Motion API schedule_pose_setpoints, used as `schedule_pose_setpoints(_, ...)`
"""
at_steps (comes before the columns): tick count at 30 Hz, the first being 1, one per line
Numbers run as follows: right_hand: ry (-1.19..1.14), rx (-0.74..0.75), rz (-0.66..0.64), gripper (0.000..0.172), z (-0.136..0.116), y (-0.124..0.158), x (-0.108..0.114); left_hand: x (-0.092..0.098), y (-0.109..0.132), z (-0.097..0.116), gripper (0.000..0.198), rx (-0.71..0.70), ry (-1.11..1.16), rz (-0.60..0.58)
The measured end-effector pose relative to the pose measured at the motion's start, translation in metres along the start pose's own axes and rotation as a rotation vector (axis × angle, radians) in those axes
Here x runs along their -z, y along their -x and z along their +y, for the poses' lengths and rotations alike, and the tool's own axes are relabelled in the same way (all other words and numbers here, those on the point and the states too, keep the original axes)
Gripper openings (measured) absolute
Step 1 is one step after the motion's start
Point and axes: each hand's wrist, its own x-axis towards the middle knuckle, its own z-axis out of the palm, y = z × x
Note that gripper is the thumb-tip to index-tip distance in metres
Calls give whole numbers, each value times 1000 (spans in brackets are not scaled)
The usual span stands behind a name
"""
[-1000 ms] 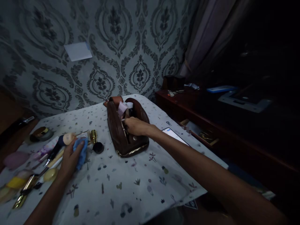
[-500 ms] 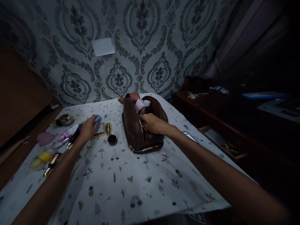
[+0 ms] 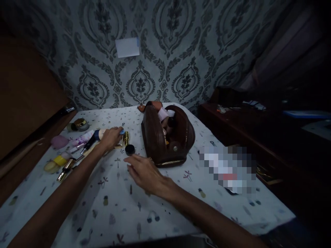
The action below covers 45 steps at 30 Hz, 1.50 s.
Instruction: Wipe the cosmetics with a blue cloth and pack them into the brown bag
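My left hand point(image 3: 111, 138) is over the row of cosmetics, its fingers closed on a small blue item point(image 3: 122, 131) that is mostly hidden. Under and beside it are a glittery, gold-edged palette point(image 3: 119, 144) and an upright gold lipstick tube point(image 3: 126, 138). My right hand point(image 3: 144, 173) is low over the cloth with nothing in it, fingers stretched apart. Its fingertips are just short of a round black-lidded jar point(image 3: 129, 149). Behind that hand stands a brown leather bag point(image 3: 155, 137), unzipped, with a pink item point(image 3: 162, 113) and a white-capped bottle point(image 3: 171, 113) inside.
More cosmetics lie at the left: a pink sponge point(image 3: 59, 141), a yellow-banded container point(image 3: 60, 160), a gold tube point(image 3: 66, 169) and a gold-lidded jar point(image 3: 81, 124). A blurred-out phone-like object point(image 3: 227, 168) is at the right. A dark red cabinet point(image 3: 238, 127) stands beyond.
My right hand has come out of the brown bag, empty, and moved left toward the black-lidded jar. The left hand has shifted slightly right with the blue item. The view has turned left.
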Motion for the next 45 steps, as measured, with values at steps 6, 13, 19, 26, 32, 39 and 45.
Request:
schedule_pose_setpoints(6,-252,-295,3,39,19,-20,-52,5,43,4,34,-20,115,156)
schedule_pose_setpoints(13,-341,-337,27,60,17,-26,-59,28,98,7,36,63,561,273)
schedule_pose_setpoints(19,-276,-231,-14,50,12,-24,-62,10,118,6,38,161,840,191)
schedule_pose_setpoints(26,-281,-320,-93,64,-2,-24,-62,-14,127,6,34,132,632,262)
schedule_pose_setpoints(32,-120,-331,-198,98,-15,-27,-68,-25,130,13,33,167,762,262)
schedule_pose_setpoints(39,-129,-211,-68,104,-1,-10,-67,-14,122,25,31,165,1069,247)
schedule_pose_setpoints(45,-135,-173,51,117,15,9,-65,-6,110,37,21,-174,778,164)
